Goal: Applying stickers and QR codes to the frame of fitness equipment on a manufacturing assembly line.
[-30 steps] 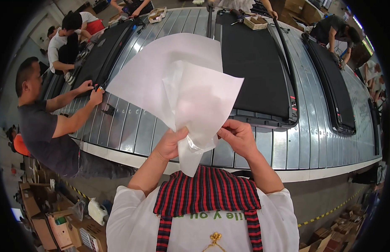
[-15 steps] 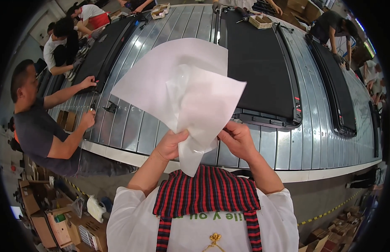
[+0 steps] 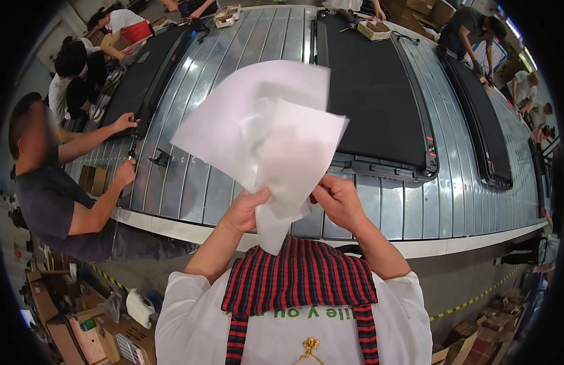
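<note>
In front of my chest I hold up a large glossy white sheet (image 3: 242, 115), bunched at its lower end, with a second flap (image 3: 301, 146) folded or lying over it. My left hand (image 3: 248, 210) is closed on the gathered lower part, thumb on top. My right hand (image 3: 338, 199) pinches the right lower edge between thumb and fingers. A pointed tail of the sheet hangs down over my striped apron (image 3: 300, 280). Beyond the sheet, a flat black treadmill (image 3: 376, 91) lies on the slatted metal line, partly hidden by the sheet.
More flat black treadmills lie left (image 3: 149, 79) and right (image 3: 476, 115) on the metal line (image 3: 197, 176). At the left a co-worker (image 3: 57, 182) works with a hand tool. Small part boxes (image 3: 374, 29) sit at the far side. Cardboard boxes (image 3: 57, 304) stand on the floor behind me.
The sheet has swung slightly and its right corner has shifted left and inward. Both hands keep their hold; my right hand has moved slightly left. Co-workers have shifted a little.
</note>
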`<action>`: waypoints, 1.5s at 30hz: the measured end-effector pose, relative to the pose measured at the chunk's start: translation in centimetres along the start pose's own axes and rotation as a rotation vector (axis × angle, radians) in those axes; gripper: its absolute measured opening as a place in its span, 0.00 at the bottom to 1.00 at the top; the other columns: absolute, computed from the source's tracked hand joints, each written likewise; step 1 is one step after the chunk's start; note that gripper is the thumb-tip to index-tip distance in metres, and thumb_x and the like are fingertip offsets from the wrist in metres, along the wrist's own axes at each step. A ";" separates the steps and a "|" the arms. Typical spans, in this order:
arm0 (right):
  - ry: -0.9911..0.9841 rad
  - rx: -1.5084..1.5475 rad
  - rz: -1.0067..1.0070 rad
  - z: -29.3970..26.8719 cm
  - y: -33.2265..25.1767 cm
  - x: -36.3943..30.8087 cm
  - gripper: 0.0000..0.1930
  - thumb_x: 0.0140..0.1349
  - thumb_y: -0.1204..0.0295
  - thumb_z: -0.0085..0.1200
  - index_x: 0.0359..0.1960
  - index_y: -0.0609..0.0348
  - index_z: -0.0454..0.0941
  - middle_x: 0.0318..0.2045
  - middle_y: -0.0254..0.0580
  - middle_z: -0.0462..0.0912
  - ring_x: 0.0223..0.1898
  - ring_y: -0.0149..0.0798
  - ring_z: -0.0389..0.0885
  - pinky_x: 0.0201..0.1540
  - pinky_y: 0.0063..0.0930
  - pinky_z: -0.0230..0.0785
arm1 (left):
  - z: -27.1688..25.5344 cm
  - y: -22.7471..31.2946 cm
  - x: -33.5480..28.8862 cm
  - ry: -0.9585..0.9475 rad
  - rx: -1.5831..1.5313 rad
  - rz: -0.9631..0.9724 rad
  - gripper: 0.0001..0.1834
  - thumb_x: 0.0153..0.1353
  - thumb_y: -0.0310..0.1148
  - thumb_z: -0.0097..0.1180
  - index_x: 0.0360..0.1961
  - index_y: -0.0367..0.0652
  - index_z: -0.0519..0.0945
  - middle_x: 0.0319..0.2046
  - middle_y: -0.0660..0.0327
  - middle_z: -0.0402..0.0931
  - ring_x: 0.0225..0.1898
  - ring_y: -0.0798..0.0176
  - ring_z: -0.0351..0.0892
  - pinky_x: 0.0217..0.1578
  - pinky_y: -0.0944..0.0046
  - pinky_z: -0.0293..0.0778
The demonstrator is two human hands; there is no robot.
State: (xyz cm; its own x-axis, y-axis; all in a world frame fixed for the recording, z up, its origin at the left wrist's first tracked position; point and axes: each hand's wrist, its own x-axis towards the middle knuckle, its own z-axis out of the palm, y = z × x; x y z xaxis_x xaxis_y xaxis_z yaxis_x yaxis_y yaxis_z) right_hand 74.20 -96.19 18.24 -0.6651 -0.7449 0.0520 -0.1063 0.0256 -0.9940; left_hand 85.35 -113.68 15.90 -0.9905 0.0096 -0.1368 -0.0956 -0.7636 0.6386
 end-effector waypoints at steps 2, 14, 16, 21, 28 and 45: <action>0.015 -0.025 0.006 0.4 -0.2 0.1 0.08 0.57 0.75 0.47 0.33 0.67 0.74 0.21 0.36 0.77 0.24 0.23 0.73 0.28 0.17 0.66 | -0.4 0.2 -0.1 -0.016 -0.002 0.004 0.28 0.55 0.35 0.51 0.56 0.39 0.58 0.49 0.57 0.66 0.50 0.59 0.68 0.49 0.59 0.67; 0.076 -0.244 -0.127 2.5 0.4 0.4 0.07 0.54 0.76 0.47 0.32 0.66 0.75 0.19 0.46 0.77 0.20 0.29 0.75 0.23 0.22 0.66 | -2.1 1.4 -0.6 0.018 0.029 -0.039 0.27 0.57 0.37 0.49 0.56 0.40 0.59 0.49 0.56 0.67 0.50 0.57 0.68 0.50 0.58 0.66; 0.082 -0.193 -0.133 2.7 0.8 0.4 0.07 0.54 0.76 0.47 0.31 0.66 0.75 0.18 0.45 0.76 0.20 0.29 0.75 0.24 0.22 0.66 | -1.9 1.6 -0.7 0.019 0.020 -0.035 0.27 0.57 0.37 0.49 0.56 0.40 0.59 0.49 0.56 0.67 0.50 0.58 0.68 0.50 0.58 0.66; 0.039 -0.126 0.005 3.4 1.5 0.7 0.08 0.55 0.75 0.46 0.31 0.68 0.74 0.19 0.42 0.77 0.21 0.28 0.74 0.25 0.21 0.66 | -2.6 1.7 -1.1 0.097 0.111 -0.070 0.27 0.57 0.38 0.49 0.56 0.40 0.59 0.48 0.57 0.68 0.49 0.58 0.69 0.49 0.58 0.67; -0.030 0.040 0.108 4.5 1.3 1.1 0.10 0.57 0.74 0.44 0.32 0.69 0.74 0.19 0.36 0.75 0.23 0.26 0.72 0.27 0.20 0.67 | -3.9 2.1 -2.1 0.085 0.018 -0.076 0.27 0.56 0.35 0.49 0.56 0.39 0.58 0.48 0.57 0.67 0.49 0.60 0.69 0.49 0.60 0.67; -0.105 0.121 0.180 5.9 1.8 1.9 0.08 0.58 0.76 0.43 0.32 0.69 0.73 0.20 0.35 0.75 0.23 0.25 0.72 0.27 0.19 0.67 | -5.4 2.4 -2.8 0.091 -0.037 -0.103 0.27 0.57 0.35 0.48 0.56 0.38 0.58 0.48 0.56 0.67 0.48 0.59 0.70 0.48 0.59 0.68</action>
State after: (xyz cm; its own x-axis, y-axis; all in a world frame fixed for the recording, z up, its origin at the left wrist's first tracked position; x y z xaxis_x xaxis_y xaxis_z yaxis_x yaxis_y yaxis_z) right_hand 77.10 -101.44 16.00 -0.5842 -0.8010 -0.1306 0.1001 0.0886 -0.9910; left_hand 88.43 -119.07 13.72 -0.9625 0.0321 -0.2694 -0.1911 -0.7851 0.5892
